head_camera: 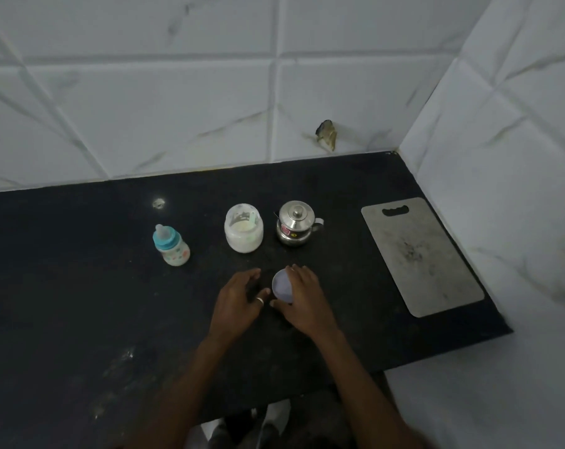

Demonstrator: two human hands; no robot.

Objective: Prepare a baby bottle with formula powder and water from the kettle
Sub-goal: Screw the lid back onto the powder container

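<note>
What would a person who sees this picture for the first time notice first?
Two hands meet at the centre of the dark counter: the right hand rests on a round pale lid, and the left hand is beside it. Behind them stand a baby bottle, an open jar of white powder and a small steel kettle. A grey cutting board lies at the right.

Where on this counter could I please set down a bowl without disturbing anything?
The dark counter lies bare left of the baby bottle. Another patch is between the kettle and cutting board. It is crowded around the open jar, lid and both hands.
</note>
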